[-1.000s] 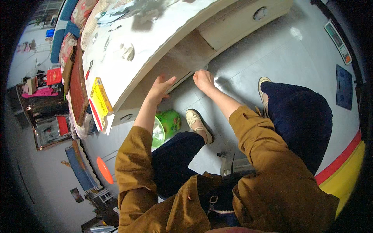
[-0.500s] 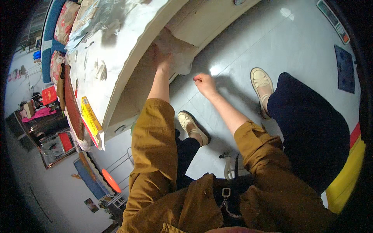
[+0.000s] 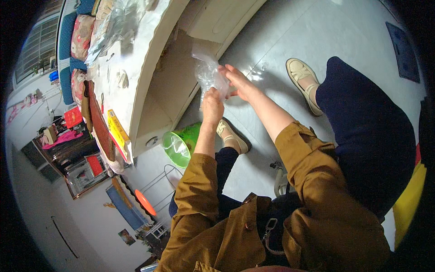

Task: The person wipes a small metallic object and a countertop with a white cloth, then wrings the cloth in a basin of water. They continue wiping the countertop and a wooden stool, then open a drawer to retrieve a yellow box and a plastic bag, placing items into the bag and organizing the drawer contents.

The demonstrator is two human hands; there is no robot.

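Observation:
A crumpled clear plastic bag (image 3: pixel 209 72) is in front of me, beside an opened compartment (image 3: pixel 174 79) in the side of the white table. My left hand (image 3: pixel 212 108) is closed around the bag's near end. At the bag's right edge is my right hand (image 3: pixel 239 85), its fingers apart and touching or very near the plastic. Whether those fingertips pinch any of it is hard to see. Nothing can be made out inside the bag.
Below the table corner stands a green bin (image 3: pixel 177 147) with a clear liner. The white tabletop (image 3: pixel 131 59) holds more plastic bags and a yellow box (image 3: pixel 118 129). My shoes (image 3: pixel 301 75) are on the tiled floor. A dark blue flat scale-like panel (image 3: pixel 402 52) lies at far right.
My left hand has come out of the compartment toward me, bringing the plastic bag. My right hand has opened from a loose fist and moved up to the bag. The green bin now shows.

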